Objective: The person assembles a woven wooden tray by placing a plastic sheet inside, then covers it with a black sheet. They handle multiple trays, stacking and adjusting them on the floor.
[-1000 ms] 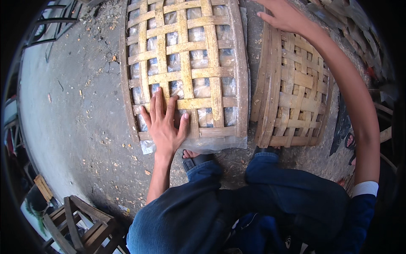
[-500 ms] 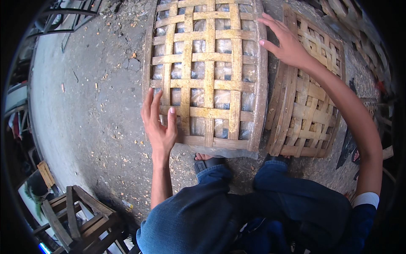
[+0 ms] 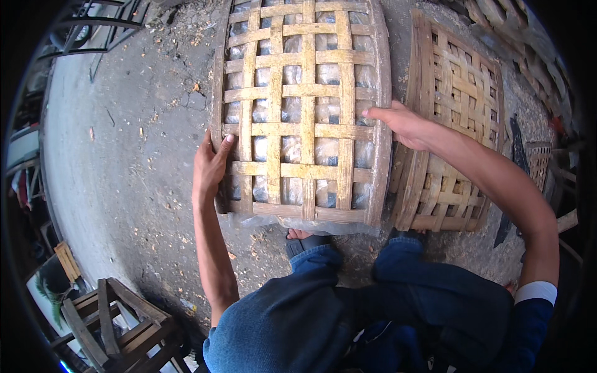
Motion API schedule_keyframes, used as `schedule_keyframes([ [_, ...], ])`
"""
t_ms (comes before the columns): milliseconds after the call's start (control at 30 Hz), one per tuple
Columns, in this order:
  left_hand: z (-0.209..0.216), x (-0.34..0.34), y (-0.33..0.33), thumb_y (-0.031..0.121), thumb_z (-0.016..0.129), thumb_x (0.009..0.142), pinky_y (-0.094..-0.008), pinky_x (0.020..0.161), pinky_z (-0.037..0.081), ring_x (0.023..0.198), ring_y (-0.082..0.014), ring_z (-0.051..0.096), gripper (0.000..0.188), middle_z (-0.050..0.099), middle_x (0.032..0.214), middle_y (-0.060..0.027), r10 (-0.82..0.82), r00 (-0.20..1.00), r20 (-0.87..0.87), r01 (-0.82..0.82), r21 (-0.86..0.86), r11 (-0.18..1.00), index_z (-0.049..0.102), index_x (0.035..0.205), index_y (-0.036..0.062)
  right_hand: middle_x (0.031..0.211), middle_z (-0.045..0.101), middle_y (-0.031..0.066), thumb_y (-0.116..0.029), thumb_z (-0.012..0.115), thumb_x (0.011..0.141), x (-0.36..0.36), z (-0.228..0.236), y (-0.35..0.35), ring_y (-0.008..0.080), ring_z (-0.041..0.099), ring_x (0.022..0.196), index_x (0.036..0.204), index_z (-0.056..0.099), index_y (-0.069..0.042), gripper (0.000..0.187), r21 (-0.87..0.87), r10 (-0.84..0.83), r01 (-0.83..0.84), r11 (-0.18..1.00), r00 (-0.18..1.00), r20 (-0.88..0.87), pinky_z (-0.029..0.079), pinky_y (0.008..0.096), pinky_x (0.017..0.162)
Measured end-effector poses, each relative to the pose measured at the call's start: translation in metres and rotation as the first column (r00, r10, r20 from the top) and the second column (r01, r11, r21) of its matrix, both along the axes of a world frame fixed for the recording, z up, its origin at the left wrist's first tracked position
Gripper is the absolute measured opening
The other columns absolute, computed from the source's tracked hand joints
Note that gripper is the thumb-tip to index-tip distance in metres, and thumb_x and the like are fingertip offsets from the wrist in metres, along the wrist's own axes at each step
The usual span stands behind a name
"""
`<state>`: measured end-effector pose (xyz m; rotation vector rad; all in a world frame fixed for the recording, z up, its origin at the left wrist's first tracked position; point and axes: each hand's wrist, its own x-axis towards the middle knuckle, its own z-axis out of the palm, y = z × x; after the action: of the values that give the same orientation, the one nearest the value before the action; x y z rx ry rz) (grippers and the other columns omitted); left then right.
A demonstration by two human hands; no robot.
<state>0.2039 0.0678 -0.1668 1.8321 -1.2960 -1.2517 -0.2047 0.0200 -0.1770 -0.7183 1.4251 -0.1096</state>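
In front of my feet is a woven bamboo tray (image 3: 309, 112) with a wooden frame. Crumpled clear plastic sheeting (image 3: 298, 224) shows through its gaps and sticks out under the near edge. My left hand (image 3: 210, 166) grips the tray's left frame, thumb on top and fingers down the outer side. On the right frame, my right hand (image 3: 404, 126) has its thumb laid over the upper face, while its other fingers are hidden below the edge. What lies under the plastic cannot be made out.
Close by on the right lies a second stack of woven bamboo trays (image 3: 457, 124). A wooden stool (image 3: 118, 323) stands at the lower left. Bits of pale debris are scattered over the concrete floor (image 3: 143, 186). A metal frame (image 3: 93, 28) is at the far left.
Both hands have come onto the tray's side frames. My left hand moved left and my right hand moved nearer. The tray's near left corner has shifted slightly.
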Motion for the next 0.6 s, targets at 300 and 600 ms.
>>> schedule_keyframes([
  [300,-0.002,-0.004,0.003,0.029,0.060,0.107,-0.0303,0.089,0.052,0.100,-0.0130,0.064,0.042,0.074,0.115,-0.0118,0.053,0.998,0.035,-0.055,0.034,0.998,0.059,0.135,-0.0023,0.165,0.007,0.0332,-0.051,0.061,0.095,0.006,0.024,0.003,0.0424,0.008,0.157,0.159,0.004,0.009,0.104,0.040,0.035,-0.031,0.999,0.993,-0.109,0.014,0.0554,0.126],
  [600,-0.004,-0.009,-0.002,0.032,0.057,0.108,-0.0327,0.098,0.049,0.113,-0.0193,0.064,0.051,0.070,0.125,-0.0191,0.125,0.979,0.159,-0.119,-0.046,0.992,0.052,0.146,-0.0015,0.161,0.019,0.0389,-0.059,0.064,0.093,0.007,0.024,0.006,0.0460,0.022,0.153,0.156,0.014,0.015,0.109,-0.101,0.097,-0.124,0.987,0.966,-0.239,0.023,0.0531,0.125],
])
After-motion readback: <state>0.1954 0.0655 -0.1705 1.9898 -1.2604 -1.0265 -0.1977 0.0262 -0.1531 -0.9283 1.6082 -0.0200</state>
